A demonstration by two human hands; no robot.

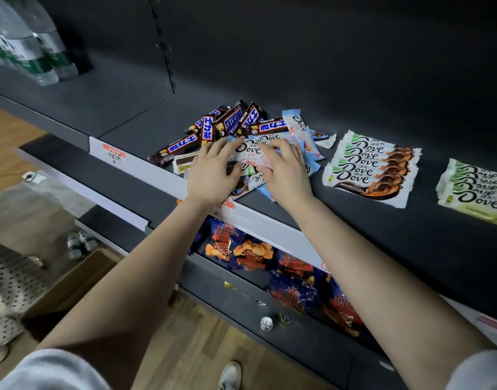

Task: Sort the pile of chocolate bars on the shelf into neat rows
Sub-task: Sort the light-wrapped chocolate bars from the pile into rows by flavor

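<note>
I have both grips down on the pile point(213, 128) of chocolate bars on the shelf point(354, 220). My left grip point(210, 175) lies fairly flat with its fingers spread, pressing on the near side of the heap and touching one end of a pale Dove bar point(250, 149). My right grip point(286, 170) has its fingers curled round the other end of that bar.

Well out to the right of the right grip an orange Dove row point(374, 170) lies neatly overlapped, and farther right again a green Dove row point(475, 190). I judge those two kinds sorted.

Left to do are the Snickers bars point(182, 144), jumbled just beyond the left grip, and the pale blue and pink Dove bars under and beside both grips. I'd call it roughly halfway.
</note>
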